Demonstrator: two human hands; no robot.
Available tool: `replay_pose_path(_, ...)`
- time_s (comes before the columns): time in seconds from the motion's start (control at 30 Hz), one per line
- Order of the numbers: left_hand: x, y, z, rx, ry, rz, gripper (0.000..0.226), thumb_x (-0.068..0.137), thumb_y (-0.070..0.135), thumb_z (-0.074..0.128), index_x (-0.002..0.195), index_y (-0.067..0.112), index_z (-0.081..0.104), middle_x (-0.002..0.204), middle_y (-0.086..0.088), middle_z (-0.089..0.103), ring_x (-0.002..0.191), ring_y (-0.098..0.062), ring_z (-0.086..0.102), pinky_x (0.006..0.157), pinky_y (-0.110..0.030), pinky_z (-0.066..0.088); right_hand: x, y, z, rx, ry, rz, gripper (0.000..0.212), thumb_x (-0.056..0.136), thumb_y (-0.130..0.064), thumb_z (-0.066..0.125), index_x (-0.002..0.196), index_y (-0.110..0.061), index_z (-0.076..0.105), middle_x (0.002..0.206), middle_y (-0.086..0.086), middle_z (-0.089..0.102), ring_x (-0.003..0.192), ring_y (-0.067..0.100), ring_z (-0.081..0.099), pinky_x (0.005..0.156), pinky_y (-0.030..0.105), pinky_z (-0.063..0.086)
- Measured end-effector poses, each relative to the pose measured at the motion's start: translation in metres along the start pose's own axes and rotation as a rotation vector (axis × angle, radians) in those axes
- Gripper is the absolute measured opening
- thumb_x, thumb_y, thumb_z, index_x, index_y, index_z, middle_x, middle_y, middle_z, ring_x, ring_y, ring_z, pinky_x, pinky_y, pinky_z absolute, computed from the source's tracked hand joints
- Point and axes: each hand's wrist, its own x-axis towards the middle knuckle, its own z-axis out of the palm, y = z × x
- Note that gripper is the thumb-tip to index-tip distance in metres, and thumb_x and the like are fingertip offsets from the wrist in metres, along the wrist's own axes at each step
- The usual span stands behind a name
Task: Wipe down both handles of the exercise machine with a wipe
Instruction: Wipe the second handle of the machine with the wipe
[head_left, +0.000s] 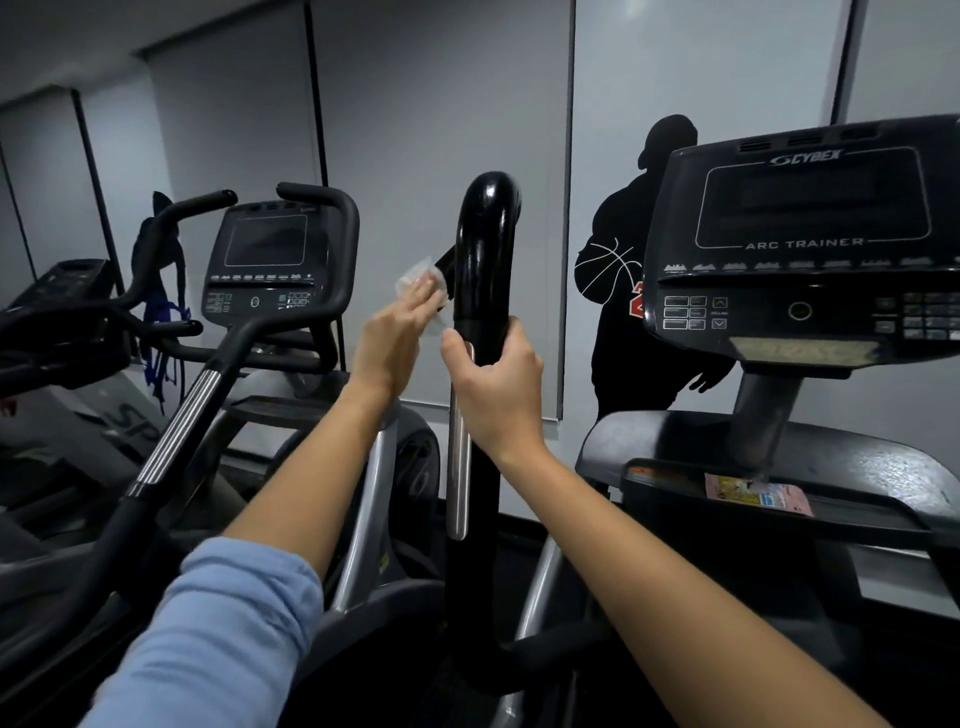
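A glossy black upright handle (485, 244) of the exercise machine rises in the middle, curving over at its top, with a silver strip (459, 457) down its left side. My right hand (496, 382) grips this handle just below the glossy part. My left hand (392, 343) reaches up at the handle's left side with its fingers fairly straight and presses a crumpled white wipe (422, 280) against the handle's left edge. The machine's other handle is not plainly in view.
The machine's console (810, 234) marked ARC TRAINER stands at the right above a tray holding a pink packet (758, 493). A second machine with a console (267, 260) and curved handlebars (171, 426) stands at the left. A grey wall with a dark figure decal is behind.
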Motion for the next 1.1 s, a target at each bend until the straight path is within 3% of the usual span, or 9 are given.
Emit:
replay_pose_path(0.33, -0.052, 0.022, -0.031, -0.109, -0.141, 0.033, 0.053, 0.074, -0.013, 0.062, 0.121, 0.012, 0.062, 0.128, -0.006, 0.061, 0.11, -0.024, 0.062, 0.088, -0.035, 0.052, 0.0, -0.007, -0.005, -0.001, -0.061, 0.079, 0.029, 0.087, -0.045, 0.056, 0.095, -0.017, 0.056, 0.08, -0.006, 0.061, 0.075, 0.01, 0.06, 0.069, 0.023, 0.048)
replay_pose_path(0.4, -0.071, 0.038, -0.038, -0.256, -0.112, 0.048, 0.037, 0.073, -0.013, 0.061, 0.102, 0.008, 0.068, 0.109, -0.007, 0.064, 0.09, -0.017, 0.063, 0.076, -0.031, 0.055, -0.001, -0.003, -0.014, 0.169, -0.09, 0.246, 0.043, 0.091, -0.058, 0.039, 0.098, -0.021, 0.058, 0.095, -0.001, 0.064, 0.093, 0.018, 0.061, 0.086, 0.034, 0.047)
replay_pose_path(0.5, -0.094, 0.056, -0.045, -0.42, -0.075, -0.095, 0.027, 0.075, -0.014, 0.058, 0.093, 0.003, 0.067, 0.092, -0.005, 0.061, 0.076, -0.016, 0.059, 0.069, -0.022, 0.049, -0.009, 0.021, -0.032, 0.324, -0.084, 0.6, 0.05, 0.1, -0.047, 0.025, 0.128, -0.016, 0.051, 0.134, 0.004, 0.05, 0.121, 0.024, 0.049, 0.101, 0.039, 0.037)
replay_pose_path(0.57, -0.101, 0.067, -0.043, -0.469, -0.053, -0.185, 0.027, 0.071, -0.016, 0.061, 0.09, 0.003, 0.067, 0.081, -0.005, 0.062, 0.069, -0.021, 0.06, 0.065, -0.031, 0.052, -0.022, 0.038, -0.039, 0.352, -0.243, 0.77, 0.037, 0.1, -0.037, 0.034, 0.123, -0.016, 0.053, 0.129, 0.004, 0.053, 0.103, 0.023, 0.056, 0.085, 0.035, 0.047)
replay_pose_path(0.67, -0.108, 0.085, -0.048, -0.605, -0.082, -0.304, 0.023, 0.074, -0.009, 0.064, 0.092, 0.005, 0.065, 0.078, -0.009, 0.067, 0.07, -0.024, 0.064, 0.066, -0.037, 0.054, -0.041, 0.05, -0.033, 0.471, -0.396, 0.829, 0.03, 0.099, -0.024, 0.042, 0.108, -0.004, 0.062, 0.087, 0.008, 0.061, 0.067, 0.016, 0.056, 0.058, 0.025, 0.049)
replay_pose_path(0.77, -0.111, 0.082, -0.053, -0.594, -0.225, -0.294, 0.041, 0.071, -0.003, 0.072, 0.109, 0.006, 0.06, 0.099, -0.008, 0.065, 0.092, -0.018, 0.06, 0.087, -0.032, 0.051, -0.049, 0.052, -0.033, 0.28, -0.322, 0.725, 0.018, 0.098, -0.012, 0.047, 0.107, -0.001, 0.058, 0.09, 0.012, 0.059, 0.064, 0.014, 0.055, 0.056, 0.025, 0.048)
replay_pose_path(0.87, -0.111, 0.064, -0.06, -0.677, -0.337, -0.394, 0.044, 0.074, 0.0, 0.072, 0.113, 0.011, 0.056, 0.111, -0.003, 0.062, 0.105, -0.016, 0.058, 0.099, -0.035, 0.046, -0.052, 0.048, -0.055, -0.046, 0.012, 0.594, 0.012, 0.091, -0.011, 0.058, 0.101, -0.012, 0.051, 0.095, 0.005, 0.055, 0.08, 0.017, 0.057, 0.067, 0.026, 0.046)
replay_pose_path(0.97, -0.114, 0.068, -0.073, -0.963, -0.259, -0.592, 0.013, 0.093, 0.008, 0.053, 0.102, 0.014, 0.059, 0.09, 0.005, 0.065, 0.08, -0.001, 0.063, 0.085, -0.028, 0.051, -0.063, 0.032, -0.079, -0.014, 0.257, 0.334, 0.014, 0.087, -0.01, 0.064, 0.093, -0.012, 0.051, 0.085, -0.003, 0.058, 0.086, 0.019, 0.059, 0.069, 0.022, 0.048)
replay_pose_path(1.1, -0.12, 0.1, -0.079, -1.165, -0.372, -0.639, 0.035, 0.09, 0.037, 0.057, 0.116, 0.015, 0.05, 0.092, 0.006, 0.06, 0.083, -0.007, 0.06, 0.075, -0.017, 0.048, -0.078, 0.0, -0.072, 0.068, 0.242, -0.124, 0.018, 0.087, -0.007, 0.064, 0.1, -0.019, 0.06, 0.108, 0.002, 0.062, 0.101, 0.016, 0.06, 0.088, 0.021, 0.051)
